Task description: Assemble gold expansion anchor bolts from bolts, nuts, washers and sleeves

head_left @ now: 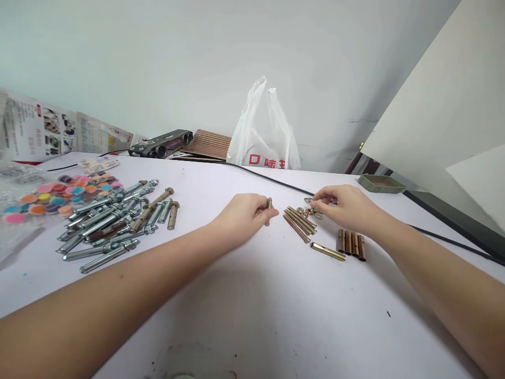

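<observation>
My left hand [246, 218] is closed around an upright gold-coloured bolt [269, 202]; the fingers hide its middle. At the right, my right hand [341, 205] has thumb and forefinger pinched at the edge of a washer [308, 200]. Beside those fingertips lie more loose washers [318, 216] and small nuts. Several slim gold-coloured bolt rods [300, 222] are laid side by side between my two hands. Nearer to me rests a single metal sleeve [327, 251], and a row of several sleeves [351, 245] lies below my right wrist.
A heap of silver and brownish expansion bolts [110, 221] covers the left side. Behind it is a clear bag of coloured discs [59, 197]. A white plastic bag [264, 131], a black cable [272, 181] and a shallow green tray [381, 183] are toward the back.
</observation>
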A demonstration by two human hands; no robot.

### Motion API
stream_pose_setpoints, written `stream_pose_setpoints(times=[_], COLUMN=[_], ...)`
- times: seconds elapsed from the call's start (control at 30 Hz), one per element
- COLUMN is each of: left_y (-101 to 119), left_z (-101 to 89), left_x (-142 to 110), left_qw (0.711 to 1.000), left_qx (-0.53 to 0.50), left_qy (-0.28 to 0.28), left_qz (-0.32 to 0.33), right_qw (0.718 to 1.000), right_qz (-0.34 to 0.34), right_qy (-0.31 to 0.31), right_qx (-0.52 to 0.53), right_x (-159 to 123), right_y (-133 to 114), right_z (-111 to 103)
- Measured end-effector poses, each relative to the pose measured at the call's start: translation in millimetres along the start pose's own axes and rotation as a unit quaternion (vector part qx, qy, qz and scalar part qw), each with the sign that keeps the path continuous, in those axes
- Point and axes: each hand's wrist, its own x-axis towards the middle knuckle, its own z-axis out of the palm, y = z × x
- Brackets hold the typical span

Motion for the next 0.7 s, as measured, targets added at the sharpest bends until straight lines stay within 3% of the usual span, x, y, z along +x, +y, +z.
stream_pose_setpoints(times=[0.23, 0.47, 0.7], left_y=[-9, -18, -19], left_z=[8.0, 10.0, 10.3], left_x=[2, 3, 4], left_qw=[1.0, 0.999, 0.999], left_qx=[0.012, 0.014, -0.022], left_qy=[-0.015, -0.035, -0.049], left_qz=[-0.007, 0.012, -0.012], right_qw=[0.998, 0.989, 0.99], right_qz=[0.041, 0.049, 0.048], right_qy=[-0.035, -0.14, -0.129], right_qx=[-0.031, -0.008, 0.013], right_x=[0, -4, 0], right_y=[5, 2, 7], right_z=[-13, -13, -1])
